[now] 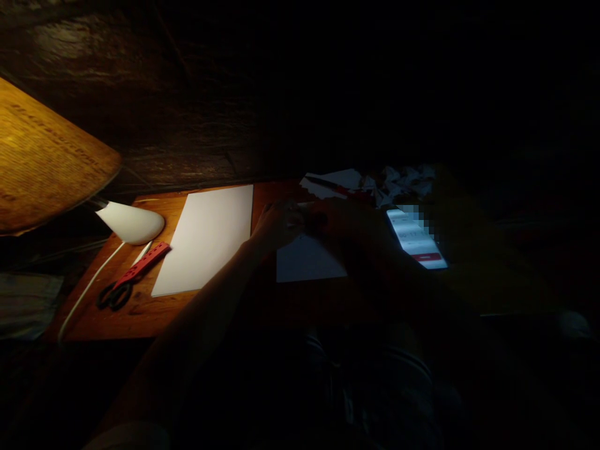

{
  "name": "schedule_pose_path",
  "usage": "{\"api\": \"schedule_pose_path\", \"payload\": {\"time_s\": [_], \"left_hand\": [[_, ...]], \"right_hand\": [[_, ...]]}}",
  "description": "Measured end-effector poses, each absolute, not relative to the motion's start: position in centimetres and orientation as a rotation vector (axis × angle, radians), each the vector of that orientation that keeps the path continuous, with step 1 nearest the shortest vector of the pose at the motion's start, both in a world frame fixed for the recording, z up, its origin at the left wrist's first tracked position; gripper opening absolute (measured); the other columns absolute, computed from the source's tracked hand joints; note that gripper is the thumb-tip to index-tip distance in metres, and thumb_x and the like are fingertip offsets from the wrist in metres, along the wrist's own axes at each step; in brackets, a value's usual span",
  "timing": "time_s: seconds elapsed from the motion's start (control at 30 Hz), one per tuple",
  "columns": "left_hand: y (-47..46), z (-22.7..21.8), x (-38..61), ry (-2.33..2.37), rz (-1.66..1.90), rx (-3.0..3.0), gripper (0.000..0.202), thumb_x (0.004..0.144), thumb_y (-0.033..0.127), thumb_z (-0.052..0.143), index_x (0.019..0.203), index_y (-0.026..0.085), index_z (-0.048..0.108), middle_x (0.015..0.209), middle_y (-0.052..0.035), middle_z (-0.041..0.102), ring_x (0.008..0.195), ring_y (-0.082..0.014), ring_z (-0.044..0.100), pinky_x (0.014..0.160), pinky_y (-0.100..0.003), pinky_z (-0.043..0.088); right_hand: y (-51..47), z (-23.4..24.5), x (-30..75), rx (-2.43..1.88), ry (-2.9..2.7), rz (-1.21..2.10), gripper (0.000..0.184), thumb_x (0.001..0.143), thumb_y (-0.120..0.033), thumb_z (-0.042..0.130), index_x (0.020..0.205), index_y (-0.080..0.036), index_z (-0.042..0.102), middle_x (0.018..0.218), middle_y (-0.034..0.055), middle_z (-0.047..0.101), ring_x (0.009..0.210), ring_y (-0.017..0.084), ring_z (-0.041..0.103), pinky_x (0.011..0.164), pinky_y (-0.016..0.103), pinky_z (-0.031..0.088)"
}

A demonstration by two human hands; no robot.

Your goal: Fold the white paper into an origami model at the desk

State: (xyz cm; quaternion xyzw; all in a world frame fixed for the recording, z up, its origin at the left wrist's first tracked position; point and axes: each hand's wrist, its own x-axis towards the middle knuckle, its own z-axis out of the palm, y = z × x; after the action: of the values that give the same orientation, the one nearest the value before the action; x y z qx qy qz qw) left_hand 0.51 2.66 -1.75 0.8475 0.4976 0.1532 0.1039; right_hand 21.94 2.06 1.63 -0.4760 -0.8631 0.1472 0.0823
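My left hand (280, 223) is over the upper edge of a sheet of paper (304, 265) on the wooden table, its fingers bent and close together. A small pale edge, perhaps paper, shows at its fingertips, but what the fingers hold is too dark to make out. Right beside it, almost touching, my right hand (334, 219) lies in deep shadow. Its fingers cannot be told apart. To the left of my hands lies white paper (210, 240), brightly lit. Behind them is a dark pointed tool with a reddish part (332, 186), resting partly on another pale sheet (344, 177).
A lamp with a yellow shade (51, 162) and white base (134, 225) stands at the left, its cord hanging over the table edge. Black-handled scissors (115, 297) lie by a red strip (143, 265). A lit phone (412, 237) and crumpled paper pieces (403, 184) are at the right.
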Motion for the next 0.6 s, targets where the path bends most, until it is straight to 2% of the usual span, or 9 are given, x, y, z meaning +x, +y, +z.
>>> {"api": "schedule_pose_path", "payload": {"time_s": [0.33, 0.6], "left_hand": [[1.9, -2.0, 1.5, 1.563, 0.533, 2.462, 0.005, 0.086, 0.024, 0.074, 0.087, 0.025, 0.079, 0.116, -0.0064, 0.075, 0.118, -0.0327, 0.065, 0.104, -0.053, 0.049], [1.1, -1.4, 2.1, 1.642, 0.513, 2.396, 0.007, 0.087, 0.023, 0.074, 0.087, 0.025, 0.08, 0.117, -0.0072, 0.074, 0.119, -0.0354, 0.064, 0.104, -0.056, 0.047]], "right_hand": [[2.1, 1.6, 21.9, -1.448, -2.54, 0.5, 0.026, 0.093, -0.031, 0.069, 0.113, -0.024, 0.083, 0.117, 0.0064, 0.083, 0.1, 0.024, 0.074, 0.08, 0.032, 0.048], [1.3, 2.4, 21.5, -1.549, -2.491, 0.481, 0.034, 0.096, -0.032, 0.069, 0.126, -0.021, 0.08, 0.125, 0.011, 0.081, 0.104, 0.026, 0.075, 0.083, 0.033, 0.049]]}}
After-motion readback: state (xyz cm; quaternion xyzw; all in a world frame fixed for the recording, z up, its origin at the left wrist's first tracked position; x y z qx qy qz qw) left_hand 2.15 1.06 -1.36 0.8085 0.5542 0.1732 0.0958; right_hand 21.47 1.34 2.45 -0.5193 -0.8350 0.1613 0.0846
